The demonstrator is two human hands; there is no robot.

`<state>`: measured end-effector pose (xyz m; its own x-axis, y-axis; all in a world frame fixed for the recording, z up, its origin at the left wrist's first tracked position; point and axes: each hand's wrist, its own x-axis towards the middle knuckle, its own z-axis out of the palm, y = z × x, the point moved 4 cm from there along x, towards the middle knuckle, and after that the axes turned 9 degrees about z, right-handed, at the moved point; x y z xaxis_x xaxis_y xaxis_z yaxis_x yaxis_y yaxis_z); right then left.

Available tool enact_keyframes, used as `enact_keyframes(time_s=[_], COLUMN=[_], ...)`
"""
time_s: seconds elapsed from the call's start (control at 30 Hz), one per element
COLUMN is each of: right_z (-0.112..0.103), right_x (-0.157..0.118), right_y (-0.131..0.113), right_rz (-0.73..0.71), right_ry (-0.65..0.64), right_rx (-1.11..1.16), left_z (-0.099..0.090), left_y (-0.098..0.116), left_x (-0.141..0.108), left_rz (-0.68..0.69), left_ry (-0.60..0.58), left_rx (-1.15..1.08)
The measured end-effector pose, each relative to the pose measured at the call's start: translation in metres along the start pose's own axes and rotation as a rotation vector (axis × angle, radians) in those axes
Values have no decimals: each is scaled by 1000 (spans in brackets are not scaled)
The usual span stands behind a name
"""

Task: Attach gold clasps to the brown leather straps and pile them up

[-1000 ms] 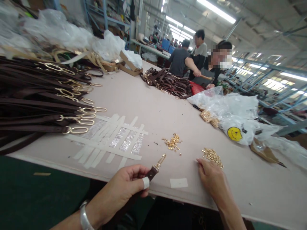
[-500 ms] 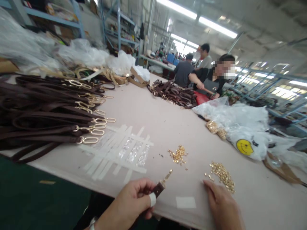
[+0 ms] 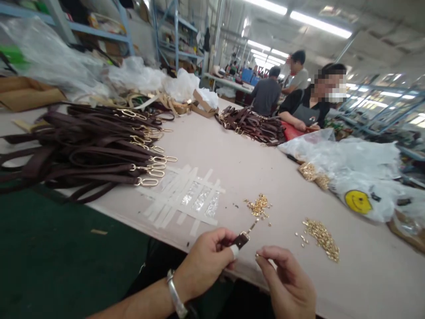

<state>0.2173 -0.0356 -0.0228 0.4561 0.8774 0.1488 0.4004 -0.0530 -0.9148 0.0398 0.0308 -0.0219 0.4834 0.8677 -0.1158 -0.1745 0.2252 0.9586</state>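
Note:
My left hand (image 3: 212, 254), with a white wrap on one finger and a silver bangle at the wrist, is closed on the end of a dark brown leather strap (image 3: 241, 240). A gold clasp (image 3: 253, 225) extends from this end, away from me. To its right, my right hand (image 3: 287, 277) pinches a tiny gold metal piece (image 3: 257, 255) between thumb and forefinger, apart from the strap; its exact kind is too small to tell. One heap of small gold pieces (image 3: 259, 205) lies just beyond the clasp. A second, paler gold heap (image 3: 322, 239) lies beyond my right hand.
Dark brown straps with gold clasps (image 3: 109, 150) are piled at the left. Clear plastic taped down (image 3: 186, 199) covers part of the tabletop (image 3: 215, 146). More straps (image 3: 252, 124) lie at the far edge near a seated person (image 3: 318, 97). Plastic bags (image 3: 361, 177) line the right.
My right hand has moved left from beside the paler gold heap toward the strap end, with a tiny gold piece now in its fingertips. The view has shifted, and the seated person's hands have lowered.

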Motion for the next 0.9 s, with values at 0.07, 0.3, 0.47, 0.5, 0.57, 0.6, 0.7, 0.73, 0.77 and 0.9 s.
enact_keyframes(time_s=[0.07, 0.3, 0.47, 0.5, 0.57, 0.6, 0.7, 0.73, 0.77, 0.9], right_z=[19, 36, 35, 35, 36, 36, 37, 37, 37, 34], right_x=[-10, -13, -13, -14, -15, -14, -11, -10, -9, -15], right_y=[-13, -24, -29, -29, -27, -25, -16, -13, -9, 3], right_rz=[-66, -332, -370, -362, -318, -280, -114, -45, 22, 206], right_ry=[-2, -22, -29, -33, -32, -22, 24, 36, 40, 22], right_rx=[23, -124, -102, -88, -55, -38, 35, 80, 135, 276], left_z=[1, -7, -10, -10, -10, -10, -10, -10, -9, -4], left_y=[-2, -2, 10, 10, 9, 9, 9, 8, 8, -9], left_x=[-1, -9, -13, -14, -15, -16, -17, -16, -16, -16], left_rz=[19, 202, 347, 369, 408, 428, 463, 454, 429, 175], left_ry=[-6, 0, 11, 15, 31, 36, 22, 11, -1, -7], left_rx=[-20, 197, 409, 424, 443, 446, 429, 414, 392, 141])
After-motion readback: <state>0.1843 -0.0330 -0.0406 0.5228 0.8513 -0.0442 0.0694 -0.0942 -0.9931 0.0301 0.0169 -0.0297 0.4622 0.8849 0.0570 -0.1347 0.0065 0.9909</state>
